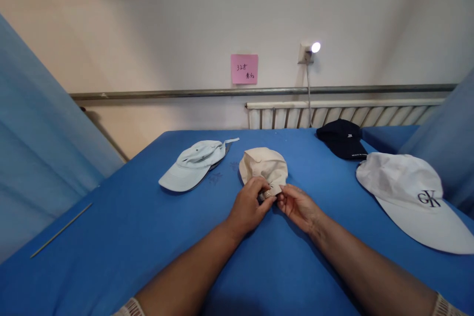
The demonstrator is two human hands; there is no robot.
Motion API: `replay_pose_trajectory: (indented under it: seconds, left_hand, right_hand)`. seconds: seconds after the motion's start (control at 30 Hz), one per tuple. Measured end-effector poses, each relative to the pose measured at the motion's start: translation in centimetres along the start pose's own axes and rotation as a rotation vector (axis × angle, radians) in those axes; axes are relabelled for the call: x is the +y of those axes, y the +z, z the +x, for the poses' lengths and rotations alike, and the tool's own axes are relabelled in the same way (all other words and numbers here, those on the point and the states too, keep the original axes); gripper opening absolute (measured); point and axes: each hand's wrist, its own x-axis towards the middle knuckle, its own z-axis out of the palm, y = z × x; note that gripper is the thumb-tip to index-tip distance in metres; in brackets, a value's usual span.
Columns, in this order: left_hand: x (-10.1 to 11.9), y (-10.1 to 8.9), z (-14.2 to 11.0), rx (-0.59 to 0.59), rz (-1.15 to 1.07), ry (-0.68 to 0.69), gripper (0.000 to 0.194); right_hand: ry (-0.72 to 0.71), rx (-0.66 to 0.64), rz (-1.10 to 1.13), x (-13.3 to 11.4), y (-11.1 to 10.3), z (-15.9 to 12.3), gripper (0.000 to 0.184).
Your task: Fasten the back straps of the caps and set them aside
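A beige cap (264, 162) lies in the middle of the blue-covered table, its lower edge turned toward me. My left hand (251, 203) pinches that edge near the strap from the left. From the right, my right hand (297, 203) grips the same edge between thumb and fingers. The fingertips of both hands are close together and partly hide the strap. A light blue cap (200, 158) rests to the left with its brim toward me and its strap end sticking out.
A large white cap (405, 180) with black letters lies at the right, a dark navy cap (342, 138) behind it. A thin stick (62, 229) lies at the left on the blue cloth (148, 237). Behind are a radiator (289, 116) and a wall pipe (185, 93). Blue curtains (33, 133) hang at both sides.
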Motion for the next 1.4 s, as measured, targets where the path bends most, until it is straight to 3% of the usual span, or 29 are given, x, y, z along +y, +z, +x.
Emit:
replay_pose_trajectory:
  seconds: [0.23, 0.4, 0.6, 0.77, 0.93, 1.17, 1.4]
  left_hand:
    - [-1.5, 1.1, 0.3, 0.1, -0.217, -0.299, 0.02]
    - [-1.4, 0.9, 0.3, 0.017, -0.159, -0.251, 0.018]
    - [-1.3, 1.2, 0.2, 0.014, -0.163, -0.26, 0.016]
    - [-1.3, 1.4, 0.0, 0.005, -0.198, -0.207, 0.011]
    - [-1.3, 1.5, -0.1, -0.011, -0.237, -0.139, 0.006]
    - [-2.5, 2.4, 0.0, 0.064, -0.462, -0.39, 0.019]
    - [-1.6, 1.8, 0.3, 0.077, -0.691, -0.491, 0.033]
  right_hand:
    - [-0.07, 0.046, -0.012, 0.2, 0.8, -0.4, 0.022]
    - [-0.075, 0.024, 0.005, -0.4, 0.9, -0.6, 0.023]
    - [-0.107, -0.025, -0.058, -0.5, 0.8, -0.6, 0.022]
    - [0.011, -0.112, 0.003, -0.4, 0.6, -0.6, 0.025]
    - [0.06, -0.106, 0.025, -0.3, 0.1, -0.3, 0.02]
    - [0.007, -0.05, 0.028, 0.3, 0.3, -0.2, 0.027]
    - [0.05, -0.268, 0.023, -0.5, 0.8, -1.1, 0.037]
